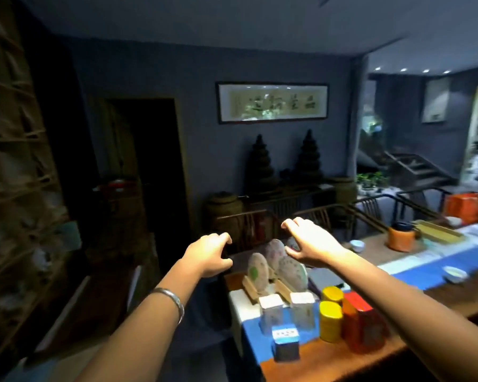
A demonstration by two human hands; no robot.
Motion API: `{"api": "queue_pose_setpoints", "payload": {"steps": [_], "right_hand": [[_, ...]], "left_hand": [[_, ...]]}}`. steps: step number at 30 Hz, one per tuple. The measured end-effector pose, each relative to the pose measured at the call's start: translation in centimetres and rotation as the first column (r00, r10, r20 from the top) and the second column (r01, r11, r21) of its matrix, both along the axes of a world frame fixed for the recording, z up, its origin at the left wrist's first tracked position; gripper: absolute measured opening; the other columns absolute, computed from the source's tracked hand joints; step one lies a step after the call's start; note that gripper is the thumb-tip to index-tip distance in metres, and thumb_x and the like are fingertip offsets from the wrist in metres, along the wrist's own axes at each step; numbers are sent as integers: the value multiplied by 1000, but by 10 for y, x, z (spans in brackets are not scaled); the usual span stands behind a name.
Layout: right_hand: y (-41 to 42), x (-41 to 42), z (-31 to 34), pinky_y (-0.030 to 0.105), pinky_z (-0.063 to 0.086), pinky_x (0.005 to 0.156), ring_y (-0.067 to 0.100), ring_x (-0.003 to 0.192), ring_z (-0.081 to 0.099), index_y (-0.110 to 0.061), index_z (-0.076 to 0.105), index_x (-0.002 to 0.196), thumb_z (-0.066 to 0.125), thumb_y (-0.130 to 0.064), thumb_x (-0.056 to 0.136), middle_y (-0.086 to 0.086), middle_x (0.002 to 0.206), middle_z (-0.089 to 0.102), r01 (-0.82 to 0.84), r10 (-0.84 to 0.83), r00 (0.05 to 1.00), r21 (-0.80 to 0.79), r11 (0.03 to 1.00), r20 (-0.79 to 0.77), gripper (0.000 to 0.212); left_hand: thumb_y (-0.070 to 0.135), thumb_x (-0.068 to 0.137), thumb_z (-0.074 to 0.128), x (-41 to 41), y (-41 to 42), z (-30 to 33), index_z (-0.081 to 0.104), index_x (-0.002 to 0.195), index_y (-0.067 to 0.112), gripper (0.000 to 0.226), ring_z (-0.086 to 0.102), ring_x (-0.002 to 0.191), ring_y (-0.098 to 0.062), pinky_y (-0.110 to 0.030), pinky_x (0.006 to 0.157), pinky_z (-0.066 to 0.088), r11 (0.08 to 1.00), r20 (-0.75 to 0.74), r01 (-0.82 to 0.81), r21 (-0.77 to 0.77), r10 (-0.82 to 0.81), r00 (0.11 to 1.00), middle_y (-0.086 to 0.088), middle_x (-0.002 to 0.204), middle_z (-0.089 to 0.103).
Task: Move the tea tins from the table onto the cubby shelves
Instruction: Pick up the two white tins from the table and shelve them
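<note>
Two hands are raised in the air with fingers loosely curled, holding nothing: left hand (209, 255) off the table's end, right hand (309, 241) over three round tea cakes (276, 264) on stands. Cubby shelves (14, 166) at far left, blurred. On the wooden table (329, 362), left to right: two silver tea tins (287, 312), one blue tin (285, 344) in front, two yellow tins (331, 312), two red tins (363, 323).

At the lower centre of the frame stand two yellow tins (331, 321), two red tins (366, 323), two pale tins (302, 310) and one blue tin (286, 344). Three round tea cakes (292, 272) sit behind them.
</note>
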State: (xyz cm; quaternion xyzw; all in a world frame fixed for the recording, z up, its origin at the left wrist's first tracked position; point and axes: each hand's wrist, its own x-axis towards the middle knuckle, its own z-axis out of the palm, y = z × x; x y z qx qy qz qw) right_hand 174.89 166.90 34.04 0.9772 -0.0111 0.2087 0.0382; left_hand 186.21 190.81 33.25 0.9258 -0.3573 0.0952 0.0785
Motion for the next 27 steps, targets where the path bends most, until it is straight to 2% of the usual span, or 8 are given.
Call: {"api": "queue_pose_setpoints", "payload": {"steps": [5,11,16,19,22,27], "right_hand": [[-100,-46,-28,41,46,87,33,112,50,-13,41,126,55,-37,88,13,119,50,140,-133,984,51,989,-116,47],[-185,-56,-65,39,44,81,32,107,50,-10,40,127,55,-34,90,15,117,50,150,-130,966,79,985,-224,47],[-222,-42,-98,38,46,79,31,106,51,-11,39,130,55,-38,90,14,121,50,145,-112,960,115,983,-256,50],[-234,-24,-118,42,47,84,32,109,50,-11,37,131,56,-38,90,15,122,49,135,-95,952,123,983,-293,53],[-240,-8,-132,40,45,87,31,114,49,-12,36,136,56,-37,89,14,127,48,101,-55,955,145,984,-291,57],[-245,37,-162,44,46,85,32,109,50,-9,41,128,57,-37,88,16,122,51,61,7,928,173,983,-372,51]], "left_hand": [[42,83,60,-25,-108,-55,46,127,23,50,54,113,-25,-41,92,50,992,-107,117,56,-111,988,-4,126,56],[43,84,59,-24,-182,-108,38,140,25,62,51,123,-27,-41,97,48,992,-213,82,96,-60,975,-5,137,51],[41,82,60,-15,-208,-147,43,133,27,55,54,117,-24,-40,94,51,992,-291,39,117,-3,957,-3,131,55],[38,81,61,-5,-217,-170,43,131,29,54,55,115,-23,-39,92,52,991,-344,19,135,29,938,-2,130,56],[39,80,61,5,-220,-189,42,134,29,58,53,120,-23,-39,95,51,989,-384,0,145,56,922,-1,135,54],[38,79,63,42,-224,-217,40,134,29,60,53,120,-23,-38,94,51,985,-411,-37,166,103,906,-1,138,51]]}}
